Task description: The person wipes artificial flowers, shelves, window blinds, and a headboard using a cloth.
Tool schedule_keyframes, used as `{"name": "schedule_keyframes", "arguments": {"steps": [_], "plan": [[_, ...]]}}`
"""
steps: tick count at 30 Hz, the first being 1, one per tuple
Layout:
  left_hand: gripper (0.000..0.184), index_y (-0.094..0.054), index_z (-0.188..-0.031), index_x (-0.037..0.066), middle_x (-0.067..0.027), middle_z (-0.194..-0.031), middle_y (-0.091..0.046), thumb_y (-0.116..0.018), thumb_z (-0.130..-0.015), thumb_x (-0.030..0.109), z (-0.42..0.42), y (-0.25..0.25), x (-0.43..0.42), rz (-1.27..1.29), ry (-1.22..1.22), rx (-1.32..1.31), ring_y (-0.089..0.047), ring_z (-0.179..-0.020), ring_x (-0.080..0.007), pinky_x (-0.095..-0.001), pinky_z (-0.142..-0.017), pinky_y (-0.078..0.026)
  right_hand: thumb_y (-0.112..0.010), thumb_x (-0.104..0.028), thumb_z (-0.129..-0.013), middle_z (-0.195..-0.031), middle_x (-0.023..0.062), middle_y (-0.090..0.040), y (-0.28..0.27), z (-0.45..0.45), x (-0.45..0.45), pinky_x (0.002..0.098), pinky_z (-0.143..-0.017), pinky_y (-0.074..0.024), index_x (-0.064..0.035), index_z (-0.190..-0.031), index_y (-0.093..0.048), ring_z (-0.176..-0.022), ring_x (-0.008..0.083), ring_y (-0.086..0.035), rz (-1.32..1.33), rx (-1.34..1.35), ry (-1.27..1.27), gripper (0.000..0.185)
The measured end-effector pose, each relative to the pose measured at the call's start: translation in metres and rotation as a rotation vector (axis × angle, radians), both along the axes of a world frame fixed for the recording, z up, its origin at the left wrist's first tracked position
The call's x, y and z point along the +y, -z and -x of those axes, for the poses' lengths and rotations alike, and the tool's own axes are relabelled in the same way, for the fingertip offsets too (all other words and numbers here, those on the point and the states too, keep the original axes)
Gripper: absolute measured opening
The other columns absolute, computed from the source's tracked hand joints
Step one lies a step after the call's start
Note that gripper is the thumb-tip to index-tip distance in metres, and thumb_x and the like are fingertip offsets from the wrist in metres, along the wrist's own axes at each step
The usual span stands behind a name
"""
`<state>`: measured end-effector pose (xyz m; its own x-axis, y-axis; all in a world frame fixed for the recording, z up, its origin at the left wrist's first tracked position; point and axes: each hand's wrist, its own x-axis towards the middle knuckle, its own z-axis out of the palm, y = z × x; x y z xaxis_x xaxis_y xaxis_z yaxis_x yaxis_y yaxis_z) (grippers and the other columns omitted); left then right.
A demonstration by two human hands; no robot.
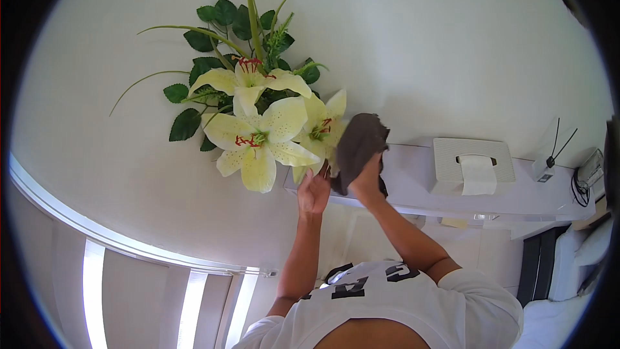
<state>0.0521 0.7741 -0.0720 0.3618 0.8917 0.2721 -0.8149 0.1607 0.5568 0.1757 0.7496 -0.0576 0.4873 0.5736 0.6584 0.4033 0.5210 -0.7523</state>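
Head view: a dull, dark grey-brown cloth (361, 145) with soft, ragged-looking edges is bunched in the right hand (367, 181), its fingers mostly covered by the fabric. The cloth is beside the rightmost lily, above the shelf (410, 181). The left hand (314, 192) is raised, palm partly visible, under the blooms; whether its fingers close on anything is hidden, so I cannot tell its grip. The flower arrangement (258, 132) has broad, pointed, pale yellow petals with dark speckles and red stamens, among toothed, dark green leaves (186, 125) and long, thin blades.

The shelf is smooth, pale and glossy, set along a plain off-white wall (452, 39). Bright strips show between the grey panels (137, 294) at lower left; a bed (568, 265) with a dark frame and white bedding lies at right.

Counted: three open lilies, one ribbed white tissue box (447, 171) with one tissue (478, 176) hanging out, one clear bottle (543, 170) holding two dark sticks (556, 139), and one coiled black cable (580, 192).
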Motion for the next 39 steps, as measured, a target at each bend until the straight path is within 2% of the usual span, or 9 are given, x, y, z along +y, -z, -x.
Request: {"name": "schedule_keyframes", "arguments": {"steps": [4, 8, 14, 17, 19, 23, 27, 29, 39], "plan": [[0.049, -0.036, -0.127, 0.006, -0.0071, -0.125, -0.045, -0.05, -0.087, 0.03, -0.008, -0.003, 0.023, 0.234, -0.004, 0.086, -0.042, -0.115, -0.0209, -0.0363, -0.096, -0.035, -0.057, -0.026, -0.077, -0.125, 0.0146, -0.042, 0.009, 0.022, 0.003, 0.0492, -0.102, -0.0126, -0.0044, -0.122, -0.041, -0.12, 0.0314, -0.035, 0.199, -0.757, 0.176, 0.053], [0.045, -0.039, -0.124, 0.004, -0.0079, -0.123, -0.047, -0.051, -0.087, 0.028, -0.008, -0.008, 0.019, 0.177, -0.078, 0.18, -0.046, -0.112, -0.0201, -0.0336, -0.094, -0.039, -0.054, -0.032, -0.078, -0.128, 0.0139, -0.04, 0.019, 0.021, 0.006, 0.0534, -0.101, -0.012, -0.0067, -0.124, -0.041, -0.124, 0.0307, -0.03, 0.199, -0.685, 0.145, 0.055], [0.04, -0.04, -0.124, 0.005, -0.0077, -0.122, -0.048, -0.049, -0.089, 0.021, -0.009, -0.014, 0.01, 0.156, -0.196, 0.219, -0.047, -0.111, -0.0208, -0.0343, -0.093, -0.04, -0.051, -0.021, -0.079, -0.121, 0.0171, -0.046, 0.035, 0.003, 0.001, 0.0455, -0.099, -0.0231, -0.0032, -0.118, -0.046, -0.117, 0.0336, -0.038, 0.211, -0.409, 0.153, 0.043], [0.039, -0.037, -0.125, 0.006, -0.007, -0.123, -0.048, -0.048, -0.089, 0.017, -0.003, -0.015, 0.014, 0.138, -0.228, 0.223, -0.044, -0.115, -0.0197, -0.0343, -0.095, -0.038, -0.052, -0.02, -0.081, -0.118, 0.0174, -0.048, 0.038, -0.031, 0.005, 0.0374, -0.093, -0.0327, -0.002, -0.117, -0.047, -0.109, 0.0311, -0.045, 0.386, -0.012, -0.176, 0.04], [0.04, -0.036, -0.126, 0.006, -0.0071, -0.124, -0.046, -0.048, -0.09, 0.017, -0.002, -0.012, 0.013, 0.152, -0.203, 0.238, -0.043, -0.115, -0.0191, -0.0346, -0.096, -0.037, -0.053, -0.018, -0.083, -0.114, 0.0138, -0.05, 0.039, -0.045, 0.015, 0.0309, -0.087, -0.0376, -0.0005, -0.117, -0.045, -0.102, 0.024, -0.049, 0.192, 0.801, -0.38, 0.04], [0.039, -0.036, -0.126, 0.006, -0.0069, -0.124, -0.046, -0.047, -0.09, 0.016, -0.006, -0.012, 0.012, 0.138, -0.203, 0.281, -0.043, -0.114, -0.019, -0.0355, -0.095, -0.037, -0.054, -0.019, -0.084, -0.107, 0.0112, -0.051, -0.033, -0.074, 0.035, 0.0281, -0.087, -0.0372, 0.0013, -0.117, -0.042, -0.1, 0.0189, -0.047, 0.153, 0.262, -0.273, 0.041], [0.04, -0.035, -0.126, 0.005, -0.0078, -0.124, -0.046, -0.048, -0.089, 0.015, 0.001, -0.004, 0.019, 0.077, -0.202, 0.309, -0.045, -0.113, -0.0201, -0.0362, -0.094, -0.037, -0.058, -0.005, -0.065, -0.092, 0.0219, -0.052, -0.051, -0.068, 0.075, 0.0407, -0.08, -0.036, 0.0014, -0.075, -0.056, -0.091, 0.0321, -0.047, 0.144, -0.364, -0.085, 0.013], [0.04, -0.035, -0.126, 0.004, -0.0084, -0.123, -0.047, -0.048, -0.089, 0.014, 0.005, -0.002, 0.023, 0.072, -0.208, 0.337, -0.045, -0.112, -0.0206, -0.036, -0.093, -0.038, -0.056, -0.001, -0.054, -0.085, 0.023, -0.053, -0.058, -0.05, 0.087, 0.0425, -0.076, -0.0348, 0.0008, -0.062, -0.055, -0.083, 0.0356, -0.047, -0.147, -0.297, -0.057, 0.008], [0.036, -0.042, -0.118, 0.0, -0.0092, -0.112, -0.052, -0.053, -0.085, 0.011, 0.02, 0.003, 0.032, 0.111, -0.268, 0.423, -0.052, -0.1, -0.019, -0.0323, -0.083, -0.042, -0.065, -0.012, -0.06, -0.074, 0.0167, -0.057, -0.064, -0.036, 0.095, 0.0428, -0.061, -0.0448, -0.0007, -0.066, -0.054, -0.072, 0.0337, -0.055, 0.15, -0.417, -0.038, 0.017]]}}
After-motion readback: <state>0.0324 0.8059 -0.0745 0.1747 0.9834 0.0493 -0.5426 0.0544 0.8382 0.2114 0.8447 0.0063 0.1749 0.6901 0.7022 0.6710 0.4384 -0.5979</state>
